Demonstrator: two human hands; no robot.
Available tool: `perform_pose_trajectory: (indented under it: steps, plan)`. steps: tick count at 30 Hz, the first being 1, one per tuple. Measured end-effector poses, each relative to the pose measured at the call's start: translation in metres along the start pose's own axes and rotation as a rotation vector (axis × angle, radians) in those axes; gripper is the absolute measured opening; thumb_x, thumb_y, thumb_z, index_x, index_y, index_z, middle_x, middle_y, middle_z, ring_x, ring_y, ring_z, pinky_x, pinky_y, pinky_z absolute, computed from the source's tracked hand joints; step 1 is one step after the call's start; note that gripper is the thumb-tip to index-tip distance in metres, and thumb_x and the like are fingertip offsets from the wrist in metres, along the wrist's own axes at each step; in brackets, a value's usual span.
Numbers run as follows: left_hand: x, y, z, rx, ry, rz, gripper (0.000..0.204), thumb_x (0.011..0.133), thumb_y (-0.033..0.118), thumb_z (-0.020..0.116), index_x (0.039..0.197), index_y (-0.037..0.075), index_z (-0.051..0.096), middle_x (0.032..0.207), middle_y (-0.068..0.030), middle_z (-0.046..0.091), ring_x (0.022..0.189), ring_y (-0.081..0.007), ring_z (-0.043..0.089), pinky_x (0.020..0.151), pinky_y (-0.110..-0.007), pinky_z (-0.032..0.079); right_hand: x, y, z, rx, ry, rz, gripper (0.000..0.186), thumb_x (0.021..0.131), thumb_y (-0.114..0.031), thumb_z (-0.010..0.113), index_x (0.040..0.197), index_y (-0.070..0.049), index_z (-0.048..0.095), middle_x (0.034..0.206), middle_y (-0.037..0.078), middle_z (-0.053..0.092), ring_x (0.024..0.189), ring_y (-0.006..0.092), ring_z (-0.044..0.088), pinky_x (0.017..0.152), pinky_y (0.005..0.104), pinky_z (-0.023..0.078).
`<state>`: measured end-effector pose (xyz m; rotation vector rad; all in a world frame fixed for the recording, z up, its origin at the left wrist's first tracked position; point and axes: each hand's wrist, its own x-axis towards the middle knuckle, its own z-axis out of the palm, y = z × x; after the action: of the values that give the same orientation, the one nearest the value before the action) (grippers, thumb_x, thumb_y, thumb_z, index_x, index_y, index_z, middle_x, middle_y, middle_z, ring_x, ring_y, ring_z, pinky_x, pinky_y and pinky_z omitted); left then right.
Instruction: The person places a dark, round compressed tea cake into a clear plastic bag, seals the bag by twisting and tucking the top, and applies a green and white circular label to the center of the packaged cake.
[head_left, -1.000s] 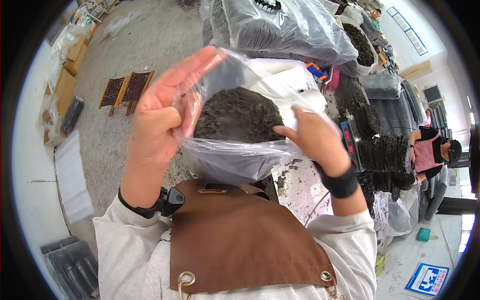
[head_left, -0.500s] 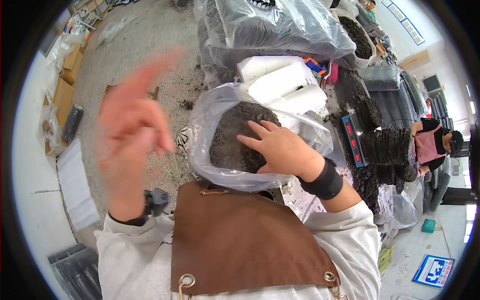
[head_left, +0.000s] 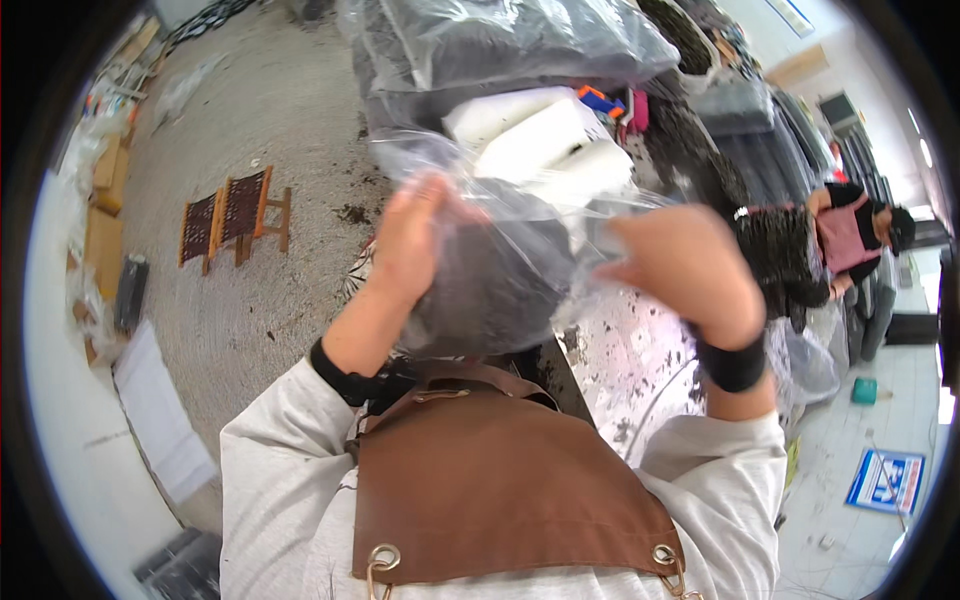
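A clear plastic bag (head_left: 495,280) full of dark, dried, flaky material lies in front of me, its loose top crumpled upward. My left hand (head_left: 410,235) holds the bag at its left side, fingers pointing up and partly veiled by plastic. At the bag's right, my right hand (head_left: 680,265) is smeared by motion beside the loose plastic; its grip is unclear. White sheets or rolls (head_left: 525,135) lie just behind the bag on a speckled pale worktop (head_left: 630,380).
Large wrapped bales (head_left: 510,40) stand behind the worktop. An orange-and-blue tool (head_left: 600,100) lies beyond the sheets. At right, a co-worker in a pink apron (head_left: 840,235) is beside dark stacks (head_left: 775,250). A wooden rack (head_left: 225,220) and cardboard boxes (head_left: 105,250) stand at left.
The bag's top, wide open earlier, is now drawn up over the contents. My right hand has left the material and moved right; my left hand has come back onto the bag.
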<state>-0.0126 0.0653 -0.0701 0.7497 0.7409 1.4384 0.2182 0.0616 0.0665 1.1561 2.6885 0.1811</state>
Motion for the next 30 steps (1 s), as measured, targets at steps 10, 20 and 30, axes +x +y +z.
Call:
perform_pose_trajectory:
  steps: [10,20,30]
  plan:
    - [-0.012,-0.018,0.059,-0.077,0.013,-0.049,0.023,0.092,0.026,0.044,0.077,0.008,0.044,0.068,0.0,0.043,0.057,-0.0086,0.037,0.053,-0.026,0.033,-0.038,0.007,0.08,0.192,0.341,0.16,0.011,0.068,-0.015,0.062,0.076,-0.009,0.059,0.062,0.011,0.059,0.063,0.0293,0.06,0.06,0.0383,0.047]
    - [-0.079,0.024,0.194,0.872,-0.289,0.298,0.049,0.077,0.028,0.065,0.116,0.001,0.051,0.106,-0.0113,0.057,0.09,-0.0154,0.056,0.079,-0.029,0.045,-0.145,0.068,0.017,1.203,1.085,-0.379,0.021,0.078,-0.013,0.058,0.096,-0.001,0.062,0.099,0.012,0.063,0.086,0.0194,0.062,0.076,0.028,0.047]
    - [-0.074,-0.072,0.195,0.876,-0.309,0.232,0.039,0.081,0.026,0.059,0.111,0.001,0.054,0.103,-0.0113,0.059,0.087,-0.016,0.057,0.075,-0.03,0.046,-0.483,0.057,0.302,1.982,1.337,0.483,0.055,0.095,-0.037,0.03,0.136,-0.001,0.027,0.138,0.009,0.033,0.126,0.0205,0.033,0.105,0.0327,0.024]
